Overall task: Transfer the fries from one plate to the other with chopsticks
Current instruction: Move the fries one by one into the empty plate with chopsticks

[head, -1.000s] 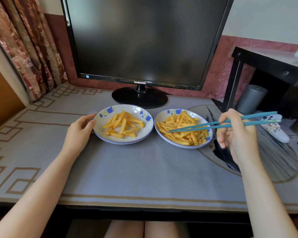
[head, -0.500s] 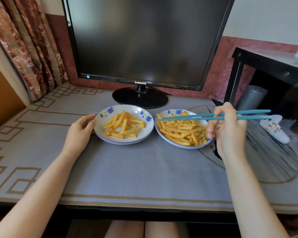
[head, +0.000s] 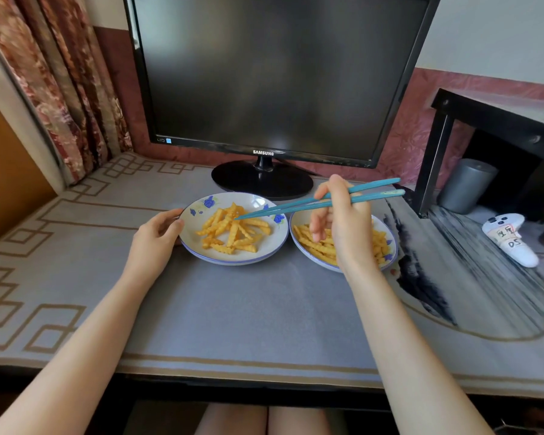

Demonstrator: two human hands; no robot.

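Two white plates with blue flowers sit side by side before the monitor. The left plate (head: 201, 246) carries a loose heap of crinkle fries (head: 233, 233). The right plate (head: 390, 246) holds more fries (head: 314, 246), partly hidden by my right hand (head: 343, 227). That hand grips teal chopsticks (head: 302, 205), whose tips reach over the left plate and touch the fries there. I cannot tell whether a fry is pinched at the tips. My left hand (head: 154, 240) holds the left plate's rim with curled fingers.
A black Samsung monitor (head: 264, 76) stands right behind the plates on its round base (head: 261, 180). A white game controller (head: 509, 240) lies at the right, beside a black side table (head: 484, 120) and a grey cylinder (head: 465, 183). Curtains hang at the left.
My right hand has swung left, carrying the chopsticks from the right plate over to the left plate's fries. My left hand has stayed on the left plate's rim.
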